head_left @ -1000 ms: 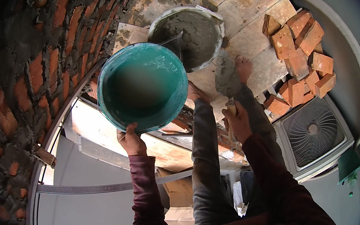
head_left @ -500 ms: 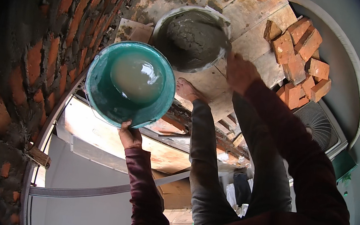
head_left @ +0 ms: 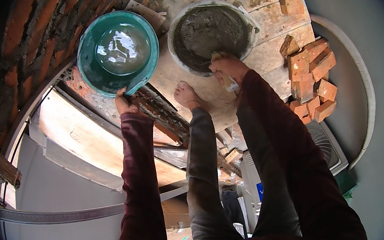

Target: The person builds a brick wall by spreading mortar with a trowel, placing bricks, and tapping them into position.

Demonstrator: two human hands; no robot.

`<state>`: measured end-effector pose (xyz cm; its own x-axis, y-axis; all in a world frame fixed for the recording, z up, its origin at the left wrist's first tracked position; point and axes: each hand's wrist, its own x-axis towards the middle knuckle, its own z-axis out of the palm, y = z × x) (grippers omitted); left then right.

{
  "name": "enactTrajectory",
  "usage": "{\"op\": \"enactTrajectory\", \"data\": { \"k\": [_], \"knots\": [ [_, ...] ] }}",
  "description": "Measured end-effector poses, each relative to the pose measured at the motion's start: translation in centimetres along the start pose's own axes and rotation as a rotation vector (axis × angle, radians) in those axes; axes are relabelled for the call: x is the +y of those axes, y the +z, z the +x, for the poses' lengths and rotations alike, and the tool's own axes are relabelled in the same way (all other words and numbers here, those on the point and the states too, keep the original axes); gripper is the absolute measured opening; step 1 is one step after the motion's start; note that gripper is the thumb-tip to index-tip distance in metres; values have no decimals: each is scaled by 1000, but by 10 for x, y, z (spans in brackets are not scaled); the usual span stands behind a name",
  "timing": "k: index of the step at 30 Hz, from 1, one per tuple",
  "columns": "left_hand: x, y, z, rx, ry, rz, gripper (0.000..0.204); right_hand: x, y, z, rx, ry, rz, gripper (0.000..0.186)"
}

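My left hand (head_left: pixel 127 104) grips the near rim of a green bucket (head_left: pixel 86 61), which is tilted toward me. Cloudy water (head_left: pixel 120 51) lies in its bottom and reflects light. To the right, a round tub (head_left: pixel 175 53) with a pale, smeared rim holds wet grey mortar (head_left: pixel 210 28). At that tub's near right edge my right hand (head_left: pixel 229 68) is closed round the pale handle of what looks like a trowel (head_left: pixel 230 84). The tool's working end cannot be made out against the mortar.
A rough brick wall (head_left: pixel 46 20) rises on the left. Loose bricks (head_left: pixel 309 72) are heaped at the right, above a fan unit (head_left: pixel 323 141). My bare foot (head_left: pixel 186 95) rests on the stained boards (head_left: pixel 215 106), near their edge; a drop opens below left.
The bucket has moved left and away from me in my left hand, and its water now lies differently. My right hand has shifted left to the tub's near edge, showing the handle.
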<state>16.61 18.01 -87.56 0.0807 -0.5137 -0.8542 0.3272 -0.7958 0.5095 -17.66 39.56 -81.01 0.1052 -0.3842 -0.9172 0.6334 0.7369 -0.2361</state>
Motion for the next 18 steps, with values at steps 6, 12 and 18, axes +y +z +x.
{"op": "enactTrajectory", "data": {
  "k": [6,12,18],
  "knots": [
    [-21,12,-37,40,55,-98,32,-26,12,-100,392,-179,-1803,37],
    [-77,52,-213,-73,17,92,50,-57,-27,-53,482,-267,-2112,33],
    [-176,29,-339,-221,-174,226,49,-24,-1,29,-48,-30,-2136,42]
  ]
}}
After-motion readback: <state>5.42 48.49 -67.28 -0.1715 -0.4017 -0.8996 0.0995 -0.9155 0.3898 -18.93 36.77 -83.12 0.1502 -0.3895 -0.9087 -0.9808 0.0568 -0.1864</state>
